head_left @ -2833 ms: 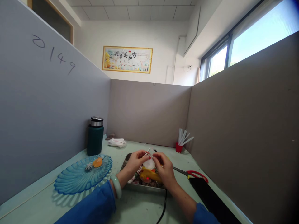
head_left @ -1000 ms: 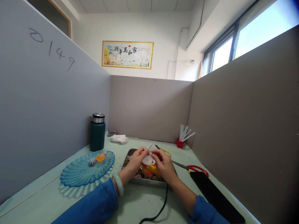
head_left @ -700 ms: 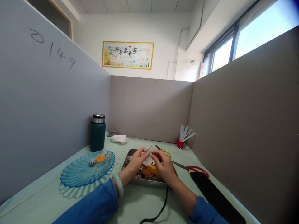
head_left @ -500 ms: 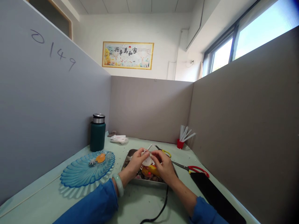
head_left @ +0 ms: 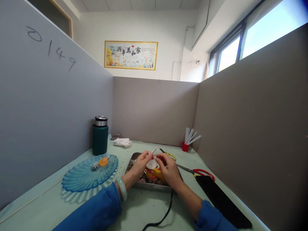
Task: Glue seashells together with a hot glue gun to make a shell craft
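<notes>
Above a metal tray [head_left: 154, 186], my left hand [head_left: 141, 164] and my right hand [head_left: 167, 166] meet with thumbs and fingers pinched. Between them is a pale, rounded, shell-like piece [head_left: 152, 164], its lower part hanging below my fingertips. Both hands are closed on its upper edge, where the fingers hide detail. In the tray, partly behind my right hand, rests a yellow and orange object [head_left: 155, 175] with a red glowing spot. Small mixed brown and pinkish pieces lie around it. A thin white stick [head_left: 154, 149] shows just beyond my fingertips.
To the left are a blue scalloped plate [head_left: 81, 178] bearing an orange piece, and a green bottle [head_left: 100, 138]. Yellow-handled scissors [head_left: 172, 156], red-handled scissors [head_left: 203, 173], a black strip [head_left: 221, 200] and a red cup of white sticks [head_left: 185, 147] are to the right. A black cord [head_left: 166, 213] runs nearer me.
My fingertips have shifted slightly around the pale piece, which now shows more of its rounded lower part. The whole view has tilted a little; other things stay in place.
</notes>
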{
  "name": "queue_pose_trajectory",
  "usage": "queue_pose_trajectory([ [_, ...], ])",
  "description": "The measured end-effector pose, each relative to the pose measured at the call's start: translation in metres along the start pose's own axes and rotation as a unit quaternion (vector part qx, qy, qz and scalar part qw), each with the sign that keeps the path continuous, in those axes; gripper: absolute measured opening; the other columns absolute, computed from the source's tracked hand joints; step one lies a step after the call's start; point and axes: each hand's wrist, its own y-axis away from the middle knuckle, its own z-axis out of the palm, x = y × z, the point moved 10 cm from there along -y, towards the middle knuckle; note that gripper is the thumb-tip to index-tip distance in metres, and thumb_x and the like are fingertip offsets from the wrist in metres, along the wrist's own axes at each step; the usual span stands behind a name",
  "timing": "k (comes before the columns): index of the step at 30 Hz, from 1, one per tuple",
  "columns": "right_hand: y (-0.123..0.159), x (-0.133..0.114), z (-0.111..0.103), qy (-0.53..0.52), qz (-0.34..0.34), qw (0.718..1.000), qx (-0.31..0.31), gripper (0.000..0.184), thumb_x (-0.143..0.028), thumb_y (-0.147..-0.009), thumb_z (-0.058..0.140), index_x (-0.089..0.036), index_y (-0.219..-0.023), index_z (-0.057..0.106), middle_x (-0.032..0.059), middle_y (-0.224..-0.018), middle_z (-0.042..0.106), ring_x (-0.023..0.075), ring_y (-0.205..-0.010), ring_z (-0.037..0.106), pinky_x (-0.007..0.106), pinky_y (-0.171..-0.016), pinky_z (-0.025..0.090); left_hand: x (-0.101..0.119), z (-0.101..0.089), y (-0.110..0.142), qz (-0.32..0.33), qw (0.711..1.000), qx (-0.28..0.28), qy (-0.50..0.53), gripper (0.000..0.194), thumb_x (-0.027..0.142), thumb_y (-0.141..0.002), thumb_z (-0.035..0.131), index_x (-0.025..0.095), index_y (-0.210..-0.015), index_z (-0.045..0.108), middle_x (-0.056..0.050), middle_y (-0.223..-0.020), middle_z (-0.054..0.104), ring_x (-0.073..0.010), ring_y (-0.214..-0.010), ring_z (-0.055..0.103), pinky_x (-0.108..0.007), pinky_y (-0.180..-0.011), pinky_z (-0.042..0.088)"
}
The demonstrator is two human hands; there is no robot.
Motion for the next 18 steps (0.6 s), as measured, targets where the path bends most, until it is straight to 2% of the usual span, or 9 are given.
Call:
queue_pose_trajectory([
  [6, 0.0000, -0.0035, -0.0001, 0.004, -0.006, 1.000, -0.002, 0.017, -0.029, -0.088, 0.048, -0.018, -0.090, 0.061, 0.0038, -0.083, 0.062, 0.0150, -0.073, 0.055, 0.025, -0.068, 0.043, -0.0008, -0.0022, 0.0005, -0.006, 1.000, 0.016, 0.005, 0.042, 0.054, -0.072, 0.059, 0.016, -0.088, 0.051, 0.001, -0.066, 0.053, -0.0122, -0.056, 0.054, -0.019, -0.042, 0.042],
  [18, 0.0010, -0.0091, 0.0002, 0.003, -0.017, 1.000, -0.012, 0.016, -0.027, -0.087, 0.048, -0.019, -0.094, 0.061, 0.0040, -0.085, 0.062, 0.0151, -0.073, 0.056, 0.026, -0.068, 0.044, 0.0011, -0.0070, -0.0028, 0.024, 0.999, 0.013, 0.017, 0.033, 0.044, -0.073, 0.063, 0.016, -0.070, 0.045, 0.005, -0.058, 0.044, -0.0067, -0.051, 0.043, -0.018, -0.049, 0.033],
])
